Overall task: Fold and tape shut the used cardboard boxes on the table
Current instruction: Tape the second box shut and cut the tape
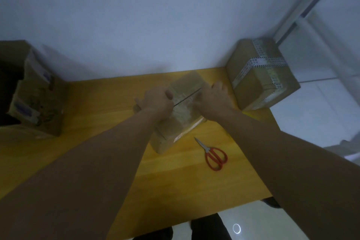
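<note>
Sitting in the middle of the yellow wooden table (101, 107) is a small cardboard box (185, 122). One corner points at the person. It looks longer from near to far, leaning a bit right. A dark slit (187, 97) between its top flaps runs slantwise from near-left to far-right. Shiny clear tape (180, 115) crosses the top. No words can be read on it.

The left hand (155, 101) grips the left side, thumb on top. The right hand (212, 97) curls its fingers over the right side.

Red-handled scissors (215, 157) lie just beside the box, blades pointing far-left. A taped box (251, 82) stands far right; its tape print is too blurry to read. A big box (37, 99) with blue labels stands left, also unreadable.
</note>
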